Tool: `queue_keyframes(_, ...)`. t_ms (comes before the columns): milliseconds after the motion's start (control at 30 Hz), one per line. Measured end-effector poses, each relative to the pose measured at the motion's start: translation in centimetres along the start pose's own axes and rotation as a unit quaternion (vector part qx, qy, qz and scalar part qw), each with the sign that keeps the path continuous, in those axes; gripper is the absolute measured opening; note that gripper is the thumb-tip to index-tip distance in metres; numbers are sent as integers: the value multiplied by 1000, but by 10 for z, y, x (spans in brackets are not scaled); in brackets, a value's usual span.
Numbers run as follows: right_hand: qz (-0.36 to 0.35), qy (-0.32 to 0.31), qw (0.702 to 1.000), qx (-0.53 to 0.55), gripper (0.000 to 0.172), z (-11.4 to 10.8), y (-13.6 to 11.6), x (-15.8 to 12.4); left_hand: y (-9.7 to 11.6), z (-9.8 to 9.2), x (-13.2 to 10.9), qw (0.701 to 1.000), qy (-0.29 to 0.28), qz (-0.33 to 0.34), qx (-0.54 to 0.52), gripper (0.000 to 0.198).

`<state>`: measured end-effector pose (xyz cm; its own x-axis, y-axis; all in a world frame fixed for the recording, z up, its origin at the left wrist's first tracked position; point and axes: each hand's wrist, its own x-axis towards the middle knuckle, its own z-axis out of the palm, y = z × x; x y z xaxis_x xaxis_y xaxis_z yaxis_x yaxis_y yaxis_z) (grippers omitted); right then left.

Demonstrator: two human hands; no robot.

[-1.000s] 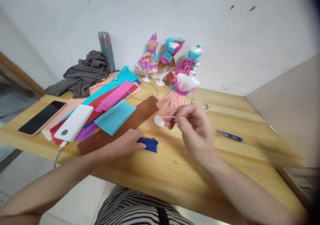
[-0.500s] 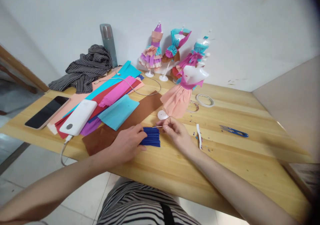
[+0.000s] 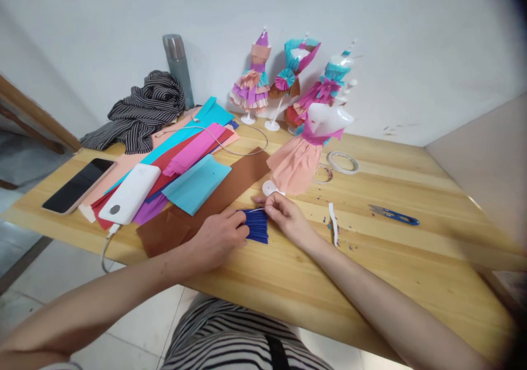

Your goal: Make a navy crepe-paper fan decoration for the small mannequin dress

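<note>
A pleated dark blue paper piece (image 3: pixel 257 226) lies on the wooden table (image 3: pixel 370 260). My left hand (image 3: pixel 218 235) presses down on its left end, fingers curled over it. My right hand (image 3: pixel 284 216) pinches a thin white strip at the top edge of the blue paper. Just behind my hands stands a small white mannequin with a peach paper skirt (image 3: pixel 298 164) on a round white base.
Coloured crepe paper sheets (image 3: pixel 193 161), a white power bank (image 3: pixel 129 194) with cable and a phone (image 3: pixel 78 186) lie at left. Three dressed paper dolls (image 3: pixel 284 79), a flask (image 3: pixel 177 65) and striped cloth (image 3: pixel 140 109) stand behind. Tape rolls (image 3: pixel 343 162), a white strip (image 3: pixel 334 230) and blue snips (image 3: pixel 393 213) lie at right.
My right hand came down from in front of the mannequin to the top edge of the blue paper, bringing the thin strip. My left hand stayed on the paper.
</note>
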<state>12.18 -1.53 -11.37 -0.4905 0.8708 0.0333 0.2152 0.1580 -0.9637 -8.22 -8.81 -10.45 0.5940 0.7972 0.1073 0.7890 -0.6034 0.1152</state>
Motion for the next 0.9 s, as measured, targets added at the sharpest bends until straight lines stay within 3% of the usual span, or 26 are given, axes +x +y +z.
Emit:
queue_keyframes(367,4,-15,1000,-2,20,-7,1,-1,-5,1,5,996,65,67,13,12)
queue_keyframes(733,-8,-57,998,-18,21,-5,4,-1,-13,3,6,990,124,60,10,23)
queue_keyframes(900,-11,-58,998,-19,24,-7,2,-3,-15,5,6,989,125,78,28,26)
